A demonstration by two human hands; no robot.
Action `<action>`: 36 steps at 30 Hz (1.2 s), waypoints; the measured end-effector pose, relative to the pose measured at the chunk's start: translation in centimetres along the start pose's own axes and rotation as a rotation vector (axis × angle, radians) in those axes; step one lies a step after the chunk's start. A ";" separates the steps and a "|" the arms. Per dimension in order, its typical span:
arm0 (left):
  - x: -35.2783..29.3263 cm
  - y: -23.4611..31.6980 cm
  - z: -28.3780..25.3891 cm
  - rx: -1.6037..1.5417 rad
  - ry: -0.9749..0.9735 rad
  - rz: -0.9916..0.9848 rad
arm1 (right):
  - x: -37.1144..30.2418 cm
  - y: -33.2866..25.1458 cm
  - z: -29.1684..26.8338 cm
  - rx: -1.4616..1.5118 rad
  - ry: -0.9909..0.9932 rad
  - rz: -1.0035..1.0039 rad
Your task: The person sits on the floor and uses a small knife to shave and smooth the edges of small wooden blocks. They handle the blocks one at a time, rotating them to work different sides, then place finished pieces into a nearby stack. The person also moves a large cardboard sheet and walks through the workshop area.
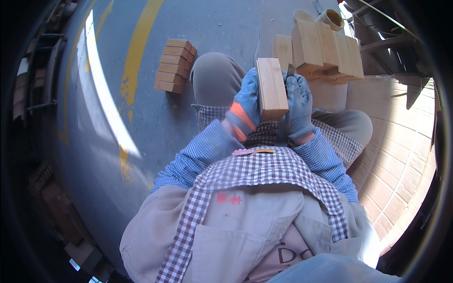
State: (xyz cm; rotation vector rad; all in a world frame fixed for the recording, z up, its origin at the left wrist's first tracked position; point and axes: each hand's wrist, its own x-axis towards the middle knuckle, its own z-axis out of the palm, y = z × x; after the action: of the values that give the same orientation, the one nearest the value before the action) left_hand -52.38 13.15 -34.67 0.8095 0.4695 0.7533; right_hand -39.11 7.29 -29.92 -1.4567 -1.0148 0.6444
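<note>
My left hand, in a blue-grey glove with an orange band, is closed on the left side of a pale wooden block. The block stands tilted up before my lap, its long broad face toward me. Against its right side is my right hand, gloved as well, its fingers closed round a dark flat blade-like tool. A bit of that tool sticks out above the fingers and a longer part hangs below them; its exact kind is not clear.
Left of my knee stands a stack of small wooden blocks. Ahead to the right are larger wooden blocks in a row, with an open round tub behind. Flattened cardboard lies at my right. Yellow lines mark the grey floor.
</note>
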 end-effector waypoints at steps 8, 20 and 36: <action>0.0 -0.4 -0.5 -0.098 -0.026 -0.047 | -0.3 0.0 0.5 0.101 0.000 0.071; 0.0 0.2 -0.5 -0.585 0.065 -0.261 | 0.4 0.1 0.4 0.070 -0.045 0.118; 0.4 -0.6 -1.9 -0.485 0.005 -0.318 | 3.6 -2.7 -2.7 -0.401 -0.266 -0.192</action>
State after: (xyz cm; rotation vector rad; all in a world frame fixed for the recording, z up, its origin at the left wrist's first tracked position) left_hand -53.05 14.06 -36.29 0.2706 0.3851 0.5396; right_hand -35.67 8.90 -26.25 -1.6172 -1.5393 0.5215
